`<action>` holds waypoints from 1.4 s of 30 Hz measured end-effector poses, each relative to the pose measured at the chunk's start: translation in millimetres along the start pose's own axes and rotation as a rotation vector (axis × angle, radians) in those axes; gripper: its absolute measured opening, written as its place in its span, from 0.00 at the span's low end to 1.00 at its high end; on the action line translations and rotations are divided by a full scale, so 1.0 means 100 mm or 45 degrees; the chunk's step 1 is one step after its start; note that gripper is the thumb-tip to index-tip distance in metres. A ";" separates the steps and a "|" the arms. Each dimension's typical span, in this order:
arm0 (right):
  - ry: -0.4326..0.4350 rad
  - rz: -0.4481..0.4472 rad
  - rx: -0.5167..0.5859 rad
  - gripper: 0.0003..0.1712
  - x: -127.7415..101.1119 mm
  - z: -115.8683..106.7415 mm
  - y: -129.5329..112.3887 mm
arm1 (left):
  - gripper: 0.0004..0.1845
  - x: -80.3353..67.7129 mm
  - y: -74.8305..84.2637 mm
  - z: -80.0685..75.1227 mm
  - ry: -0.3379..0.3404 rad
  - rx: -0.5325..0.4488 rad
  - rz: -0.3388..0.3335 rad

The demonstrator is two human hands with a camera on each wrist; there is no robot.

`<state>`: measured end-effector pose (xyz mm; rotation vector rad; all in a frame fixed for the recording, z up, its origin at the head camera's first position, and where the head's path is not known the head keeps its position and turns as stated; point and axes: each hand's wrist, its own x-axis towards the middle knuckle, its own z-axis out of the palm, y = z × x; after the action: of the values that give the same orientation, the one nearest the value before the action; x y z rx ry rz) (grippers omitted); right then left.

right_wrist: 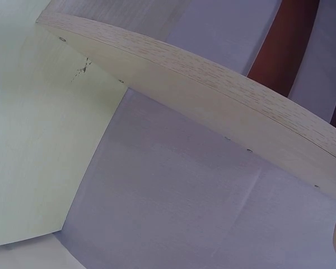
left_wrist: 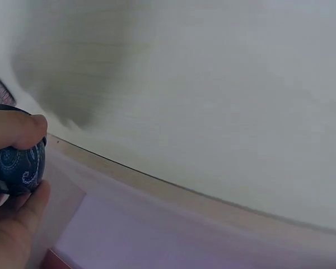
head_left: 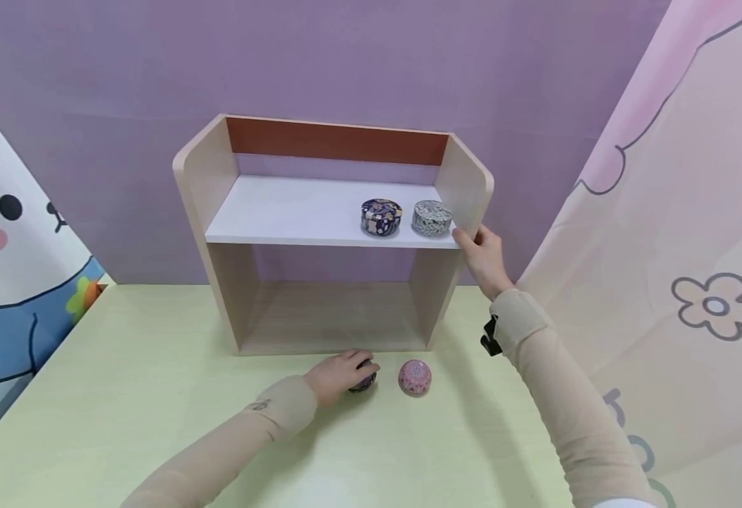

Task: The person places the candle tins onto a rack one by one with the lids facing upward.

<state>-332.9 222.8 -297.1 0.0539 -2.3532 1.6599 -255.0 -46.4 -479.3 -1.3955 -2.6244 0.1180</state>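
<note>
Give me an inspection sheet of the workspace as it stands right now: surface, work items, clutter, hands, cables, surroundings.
Surface: pale green table, bare around the shelf.
Work items: dark blue patterned tin on the table; pink tin beside it, apart; wooden shelf unit upright, with a dark floral tin and a grey leaf-print tin on its white shelf.
Clutter: nothing seen.
Hands: left hand grips the dark blue patterned tin; right hand holds the shelf unit's right side panel.
Cables: nothing seen.
Surroundings: purple wall; cartoon-print curtains either side.

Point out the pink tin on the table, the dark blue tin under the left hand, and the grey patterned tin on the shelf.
pink tin [head_left: 415, 376], head view, on its lid.
dark blue tin [left_wrist: 17, 163], left wrist view, on its patterned side.
grey patterned tin [head_left: 432, 217], head view, on its side wall.
</note>
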 end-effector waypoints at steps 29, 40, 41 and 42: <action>0.005 0.005 -0.028 0.29 -0.01 0.01 -0.02 | 0.37 -0.12 0.10 -0.16 0.376 -1.550 -0.751; 0.019 -0.003 -0.027 0.27 -0.03 0.02 -0.05 | 0.39 -0.15 0.08 -0.14 0.453 -1.705 -0.840; 0.019 -0.001 -0.024 0.27 -0.04 0.02 -0.05 | 0.39 -0.15 0.08 -0.14 0.450 -1.715 -0.842; 0.017 -0.001 -0.028 0.27 -0.04 0.02 -0.05 | 0.39 -0.16 0.07 -0.14 0.447 -1.730 -0.842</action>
<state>-328.9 219.2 -294.0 0.0394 -2.3604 1.6290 -238.0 -55.3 -468.8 -0.4248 -2.5707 -2.0151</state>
